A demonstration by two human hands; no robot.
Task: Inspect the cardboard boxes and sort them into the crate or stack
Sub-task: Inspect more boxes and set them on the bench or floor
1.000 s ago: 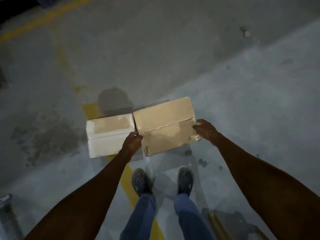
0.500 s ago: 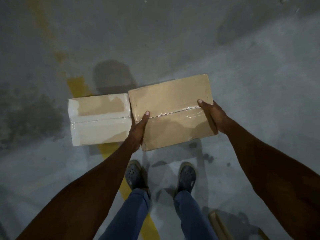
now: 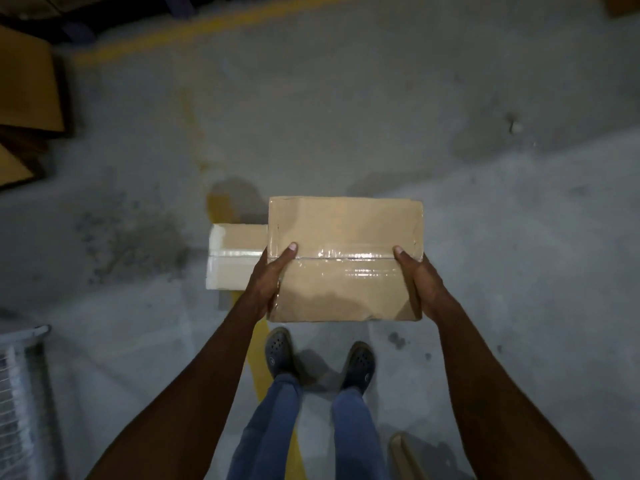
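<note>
I hold a brown cardboard box (image 3: 346, 233) level in front of me, above the floor, its top seam sealed with clear tape. My left hand (image 3: 272, 282) grips its left side with the thumb on top. My right hand (image 3: 415, 282) grips its right side the same way. A second box (image 3: 230, 258), brown with whitish taped edges, lies on the concrete floor to the left, partly hidden behind the held box and my left hand.
Brown cartons (image 3: 27, 88) stand at the far left edge. A pale wire crate (image 3: 20, 393) shows at the lower left. A yellow floor line (image 3: 263, 362) runs under my feet. A cardboard edge (image 3: 405, 455) lies at the bottom right.
The box has risen from the floor beside the second box to chest height, now level and overlapping that box in view. My thumbs have moved onto its top.
</note>
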